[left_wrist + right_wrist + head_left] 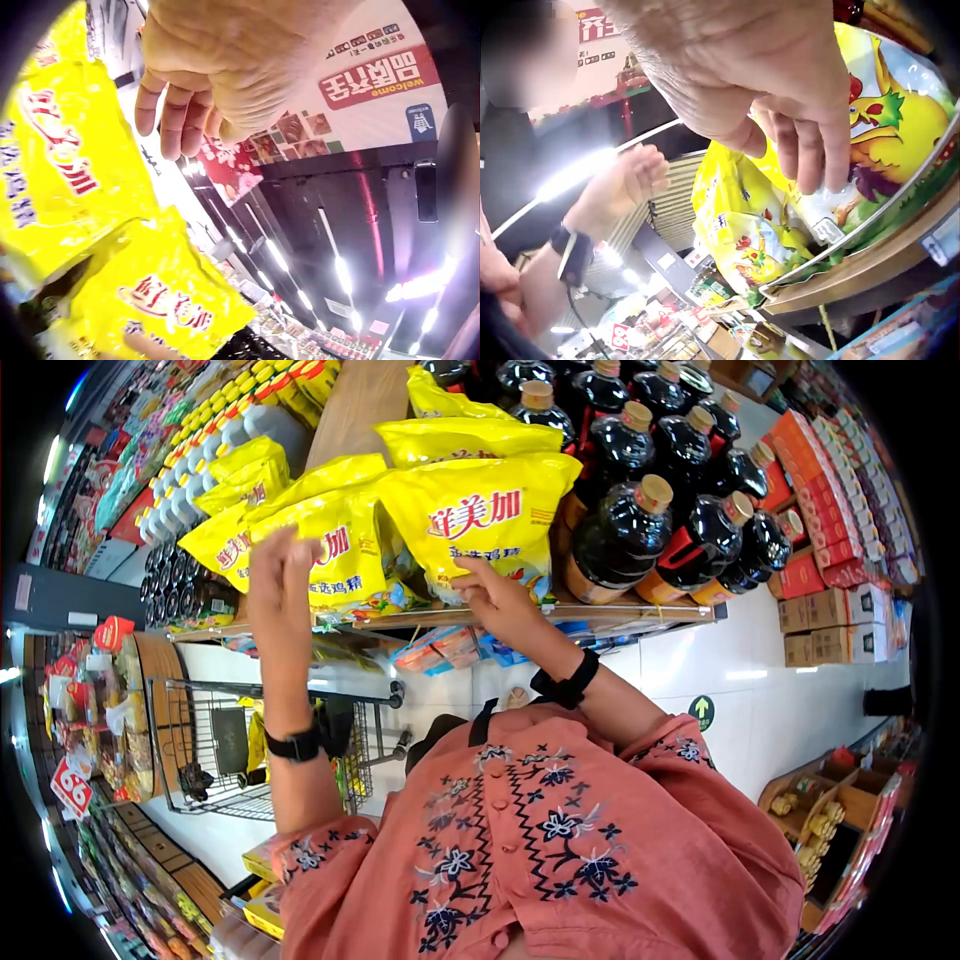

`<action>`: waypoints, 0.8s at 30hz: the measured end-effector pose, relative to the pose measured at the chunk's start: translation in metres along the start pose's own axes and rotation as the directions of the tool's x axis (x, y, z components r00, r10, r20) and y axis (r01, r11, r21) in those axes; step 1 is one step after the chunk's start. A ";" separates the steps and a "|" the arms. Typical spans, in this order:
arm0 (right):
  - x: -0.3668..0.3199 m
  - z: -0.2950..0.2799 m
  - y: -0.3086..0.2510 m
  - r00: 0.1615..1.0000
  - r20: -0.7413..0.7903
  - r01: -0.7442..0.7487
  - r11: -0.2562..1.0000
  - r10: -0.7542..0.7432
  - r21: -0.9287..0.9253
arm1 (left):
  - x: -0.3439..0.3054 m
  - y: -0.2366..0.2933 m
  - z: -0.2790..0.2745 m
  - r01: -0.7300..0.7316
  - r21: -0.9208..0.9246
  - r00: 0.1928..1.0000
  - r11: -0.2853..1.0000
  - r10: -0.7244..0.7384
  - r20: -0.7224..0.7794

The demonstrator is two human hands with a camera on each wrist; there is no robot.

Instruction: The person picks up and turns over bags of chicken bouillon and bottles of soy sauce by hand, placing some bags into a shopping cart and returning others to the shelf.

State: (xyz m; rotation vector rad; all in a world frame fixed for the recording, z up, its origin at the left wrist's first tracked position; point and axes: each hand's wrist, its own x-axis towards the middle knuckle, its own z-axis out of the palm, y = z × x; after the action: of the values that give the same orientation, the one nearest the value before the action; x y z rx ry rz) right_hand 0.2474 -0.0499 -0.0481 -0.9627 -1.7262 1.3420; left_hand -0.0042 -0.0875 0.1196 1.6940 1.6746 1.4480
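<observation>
A large yellow bag (pixel 490 485) of chicken bouillon stands upright at the shelf's front edge. Against its lower front lies my right hand (pixel 500 603), the fingertips touching the printed plastic without gripping it. In the right wrist view those loosely bent fingers (pixel 808 154) rest over the bag's chicken picture. My left hand (pixel 282 585) is raised in front of more yellow bags (pixel 340 550) on the left, holding nothing. Seen from the left wrist, its fingers (pixel 176 124) are relaxed and stand apart from the bags.
Dark bottles (pixel 625 535) with tan caps crowd the shelf right of the bags. A wooden shelf edge (pixel 640 614) runs under them. Below left stands a shopping cart (pixel 215 735). Stacked cartons (pixel 830 625) are at the right, across the tiled floor (pixel 740 650).
</observation>
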 end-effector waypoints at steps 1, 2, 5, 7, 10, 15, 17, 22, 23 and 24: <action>0.002 -0.001 -0.004 0.999 0.027 -0.037 0.999 0.037 -0.011 | -0.018 -0.012 -0.006 0.071 -0.042 0.997 0.997 -0.071 -0.010; 0.003 -0.002 -0.010 0.996 0.052 -0.074 0.997 0.075 -0.024 | -0.039 -0.020 -0.010 0.091 0.018 0.995 0.996 -0.090 -0.038; 0.006 -0.005 -0.031 0.971 0.148 -0.206 0.972 0.189 0.114 | -0.098 -0.041 -0.018 0.286 -0.056 0.953 0.956 -0.290 -0.084; 0.010 -0.007 -0.044 0.983 0.119 -0.163 0.970 0.143 0.180 | -0.130 -0.048 -0.019 0.392 -0.105 0.910 0.914 -0.402 -0.097; 0.029 -0.012 -0.072 0.981 -0.135 0.157 0.981 -0.142 0.113 | -0.163 -0.064 -0.020 0.471 -0.130 0.873 0.873 -0.482 -0.073; 0.083 -0.049 -0.126 0.728 -0.196 0.502 0.706 -0.657 -0.500 | -0.174 -0.065 -0.012 0.496 -0.216 0.851 0.841 -0.520 -0.071; 0.100 -0.054 -0.125 0.686 -0.117 0.509 0.588 -0.718 -0.629 | -0.168 -0.056 -0.010 0.485 -0.192 0.863 0.853 -0.503 -0.054; 0.115 -0.060 -0.108 0.801 -0.013 0.415 0.571 -0.598 -0.708 | -0.164 -0.056 0.001 0.479 -0.222 0.872 0.850 -0.489 0.009; 0.116 -0.061 -0.109 0.814 -0.013 0.402 0.578 -0.581 -0.711 | -0.163 -0.056 0.003 0.481 -0.225 0.872 0.847 -0.489 0.023; 0.116 -0.061 -0.111 0.826 -0.012 0.387 0.584 -0.563 -0.713 | -0.163 -0.057 0.005 0.491 -0.230 0.868 0.840 -0.495 0.046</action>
State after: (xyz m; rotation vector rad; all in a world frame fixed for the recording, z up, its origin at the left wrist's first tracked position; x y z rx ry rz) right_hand 0.2363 0.0602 0.0831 -0.8748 -2.1226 0.1762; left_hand 0.0063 -0.2165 0.0057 1.0204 1.7013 1.3355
